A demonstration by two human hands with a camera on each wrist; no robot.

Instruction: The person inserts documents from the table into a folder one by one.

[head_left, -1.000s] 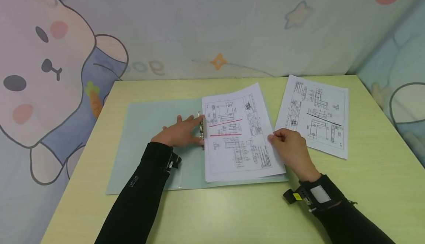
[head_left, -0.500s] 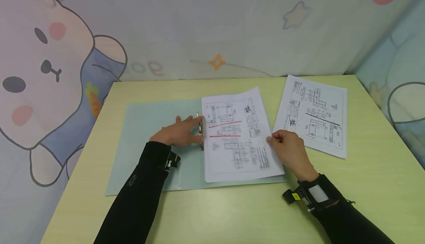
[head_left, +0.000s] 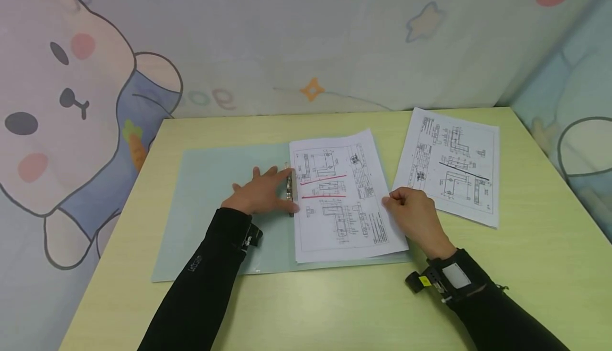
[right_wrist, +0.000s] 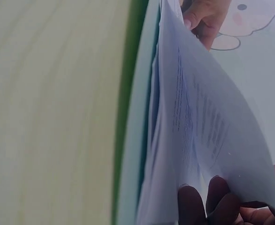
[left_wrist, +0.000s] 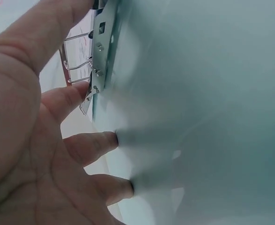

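Head view, right hand (head_left: 415, 214) pinching sheet (head_left: 341, 194) edge, left hand (head_left: 260, 191) on folder (head_left: 210, 181)

Open folder (head_left: 215, 202) lies flat on table (head_left: 334, 308). Metal clip (head_left: 289, 189) sits along the folder's spine; sheet stack (head_left: 341, 197) lies on the right half, just right of the clip. Loose sheet (head_left: 449, 165) lies on the table, right of the stack.

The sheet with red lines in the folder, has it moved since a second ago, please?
Yes. The sheet with red lines has slid slightly left toward the metal clip, its top-right corner swinging right.
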